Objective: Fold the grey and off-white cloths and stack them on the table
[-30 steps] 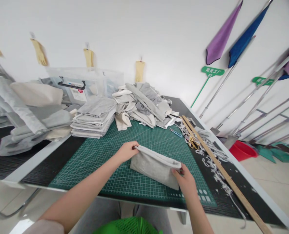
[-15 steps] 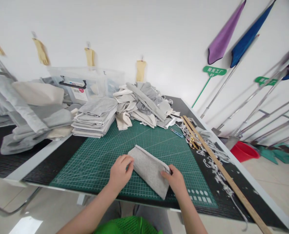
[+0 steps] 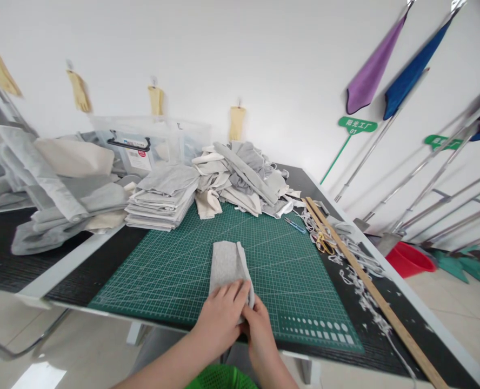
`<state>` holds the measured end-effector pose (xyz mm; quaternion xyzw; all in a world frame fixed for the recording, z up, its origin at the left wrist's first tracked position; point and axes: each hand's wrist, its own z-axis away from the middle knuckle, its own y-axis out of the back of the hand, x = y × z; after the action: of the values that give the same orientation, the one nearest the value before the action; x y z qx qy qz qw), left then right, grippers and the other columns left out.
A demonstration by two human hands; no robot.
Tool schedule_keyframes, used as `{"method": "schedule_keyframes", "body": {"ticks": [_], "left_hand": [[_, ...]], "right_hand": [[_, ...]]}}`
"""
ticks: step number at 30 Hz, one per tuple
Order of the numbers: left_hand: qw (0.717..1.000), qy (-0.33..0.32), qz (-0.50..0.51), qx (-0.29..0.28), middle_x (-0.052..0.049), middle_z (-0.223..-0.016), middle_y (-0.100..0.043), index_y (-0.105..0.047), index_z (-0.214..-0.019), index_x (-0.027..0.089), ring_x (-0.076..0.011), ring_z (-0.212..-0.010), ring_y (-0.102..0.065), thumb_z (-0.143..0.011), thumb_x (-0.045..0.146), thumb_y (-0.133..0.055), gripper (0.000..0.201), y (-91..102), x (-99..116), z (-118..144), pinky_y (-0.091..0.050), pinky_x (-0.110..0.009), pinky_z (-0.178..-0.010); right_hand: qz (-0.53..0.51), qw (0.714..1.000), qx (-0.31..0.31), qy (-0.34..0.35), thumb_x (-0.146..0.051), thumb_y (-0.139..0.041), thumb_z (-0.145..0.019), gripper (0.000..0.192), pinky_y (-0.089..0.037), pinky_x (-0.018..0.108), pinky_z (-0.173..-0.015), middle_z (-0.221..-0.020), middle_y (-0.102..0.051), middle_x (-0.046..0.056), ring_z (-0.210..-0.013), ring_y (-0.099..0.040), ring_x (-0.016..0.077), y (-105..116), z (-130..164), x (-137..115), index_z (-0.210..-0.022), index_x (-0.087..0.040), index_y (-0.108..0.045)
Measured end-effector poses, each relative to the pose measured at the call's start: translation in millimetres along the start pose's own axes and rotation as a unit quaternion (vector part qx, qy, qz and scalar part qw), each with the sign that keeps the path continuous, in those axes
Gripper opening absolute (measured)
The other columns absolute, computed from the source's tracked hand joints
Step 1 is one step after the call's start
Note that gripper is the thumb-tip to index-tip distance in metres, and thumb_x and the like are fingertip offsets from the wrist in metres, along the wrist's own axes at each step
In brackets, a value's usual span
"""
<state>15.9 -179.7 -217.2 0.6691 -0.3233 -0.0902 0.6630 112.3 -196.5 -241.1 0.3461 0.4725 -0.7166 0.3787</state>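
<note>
A folded piece of grey cloth [image 3: 225, 263], probably a sewn fabric pouch, lies lengthwise on the green cutting mat [image 3: 175, 275] near the table's front edge. A raised seam or fold runs up its right side. My left hand [image 3: 224, 310] lies across its near part, fingers bent together and pressing on the fabric. Beside it, my right hand [image 3: 260, 327] grips the near right edge, thumb against the cloth. The two hands meet there and hide the cloth's near end.
Behind stand a neat stack of folded grey cloths [image 3: 162, 200] and a loose fabric heap [image 3: 248, 178]. More fabric [image 3: 73, 189] lies left, before a clear plastic bin [image 3: 171, 140]. At right are blue snips [image 3: 295, 226], gold-handled scissors [image 3: 323, 243], a long wooden ruler [image 3: 370, 281] and cord scraps [image 3: 361, 297].
The cloth has turned from slanting to nearly lengthwise. My left hand has moved right onto it, and my right hand has come left and nearer, so both now meet at its near end.
</note>
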Motion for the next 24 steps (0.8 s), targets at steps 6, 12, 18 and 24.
{"method": "schedule_keyframes", "body": {"ticks": [6, 12, 18, 24], "left_hand": [[0.999, -0.024, 0.008, -0.022, -0.006, -0.125, -0.035, -0.016, -0.127, 0.02, -0.0197, -0.109, -0.036, -0.067, 0.022, -0.047, 0.067, -4.3, -7, 2, -0.032, -0.032, -0.088], [0.999, -0.011, -0.009, -0.037, -0.008, -0.119, -0.043, -0.026, -0.123, 0.018, -0.0176, -0.105, -0.042, -0.071, 0.009, -0.036, 0.054, -5.4, -12, 4, -0.035, -0.031, -0.085], [0.998, -0.033, 0.022, -0.055, -0.006, -0.115, -0.048, -0.032, -0.12, 0.022, -0.0177, -0.095, -0.051, -0.068, 0.008, -0.036, 0.054, 1.6, -20, 0, -0.042, -0.028, -0.074], [0.991, 0.032, 0.126, -0.04, 0.001, -0.086, -0.062, -0.05, -0.102, 0.028, -0.0142, -0.075, -0.056, -0.067, 0.009, -0.035, 0.043, 20.8, -36, -7, -0.041, -0.023, -0.064]], "right_hand": [[-0.054, 0.998, -0.006, -0.028, -0.02, -0.064, -0.057, 0.027, -0.043, 0.023, -0.065, -0.081, -0.063, 0.001, -0.072, -0.055, 0.0131, 4, 2, -2, -0.083, -0.018, -0.06], [-0.057, 0.998, -0.009, -0.035, -0.026, -0.066, -0.054, 0.025, -0.045, 0.024, -0.052, -0.073, -0.061, 0.0, -0.062, -0.054, 0.0134, 14, -2, 6, -0.078, -0.019, -0.061], [-0.04, 0.998, -0.029, -0.04, -0.031, -0.066, -0.055, 0.03, -0.042, 0.023, -0.044, -0.066, -0.059, 0.0, -0.054, -0.052, 0.0121, 18, -4, 10, -0.081, -0.019, -0.059], [-0.027, 0.995, -0.091, -0.032, -0.035, -0.059, -0.064, 0.019, -0.041, 0.022, -0.045, -0.055, -0.054, -0.002, -0.049, -0.05, 0.0101, 19, -3, 4, -0.065, -0.017, -0.052]]}}
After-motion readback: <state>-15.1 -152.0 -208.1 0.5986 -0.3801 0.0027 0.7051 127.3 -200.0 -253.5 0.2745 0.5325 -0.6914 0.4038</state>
